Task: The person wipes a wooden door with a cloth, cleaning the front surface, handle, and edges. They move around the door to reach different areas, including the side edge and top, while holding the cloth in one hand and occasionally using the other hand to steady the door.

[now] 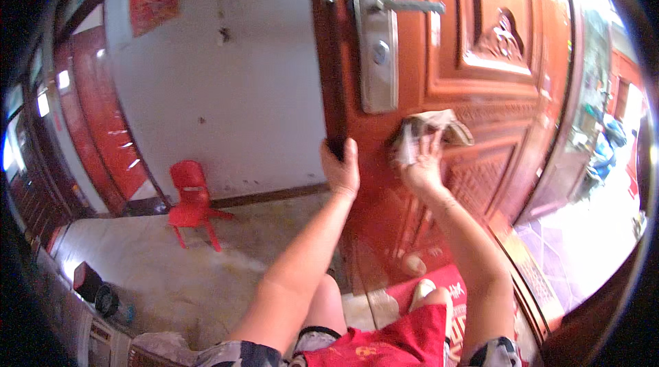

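Before me stands a reddish-brown panelled door (378,181) with carved mouldings, swung open. My left hand (344,174) grips the door's edge, the thumb on the front face and the fingers out of sight around the side. A pale cloth (443,122) lies under my right hand (423,163), pressed flat on the door face with the fingers spread over it. Just above the cloth is a metal lock plate (380,53) with a lever handle (417,6) pointing right. Part of the cloth is hidden by my fingers.
A small red plastic chair (190,207) stands by the white wall (257,84) at left. Beneath the door is a red mat (458,287) bearing writing. The door sill (525,269) runs along the right, with a bright tiled area beyond. Dark objects (95,290) sit at lower left.
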